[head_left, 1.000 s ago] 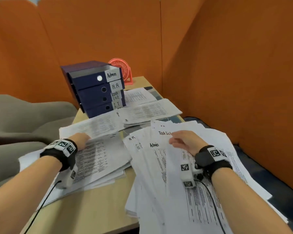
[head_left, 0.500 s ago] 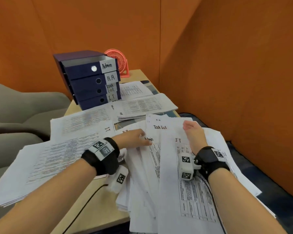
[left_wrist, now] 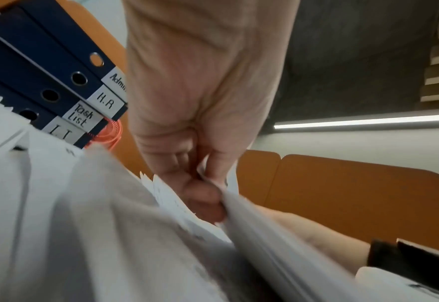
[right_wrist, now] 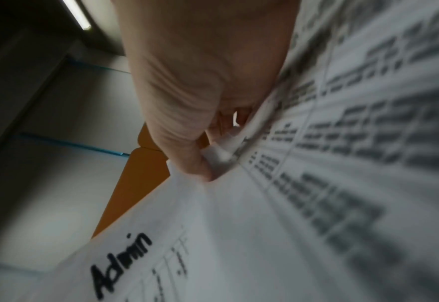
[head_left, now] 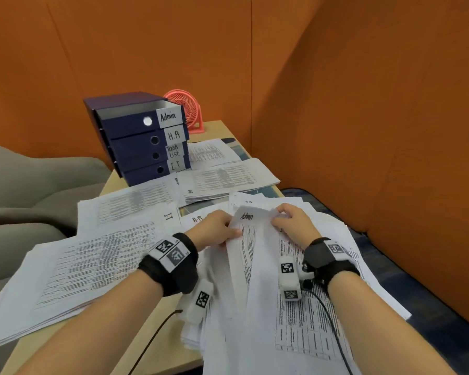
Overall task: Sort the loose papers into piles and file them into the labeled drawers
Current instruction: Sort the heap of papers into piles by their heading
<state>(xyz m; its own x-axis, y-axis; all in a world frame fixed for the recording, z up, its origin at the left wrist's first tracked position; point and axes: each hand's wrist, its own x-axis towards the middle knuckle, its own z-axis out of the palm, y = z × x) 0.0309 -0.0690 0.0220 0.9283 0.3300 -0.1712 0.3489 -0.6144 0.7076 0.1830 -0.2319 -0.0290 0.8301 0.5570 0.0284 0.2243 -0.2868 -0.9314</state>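
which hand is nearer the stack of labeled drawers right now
Left. The left hand grips the Admin sheet's left edge, on the side where the drawer stack stands. The right hand pinches the sheet's right top corner, farther from the stack.

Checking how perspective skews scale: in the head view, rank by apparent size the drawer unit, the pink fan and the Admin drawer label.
1. Drawer unit, clearly largest.
2. Pink fan, partly hidden behind the unit.
3. Admin drawer label, smallest.
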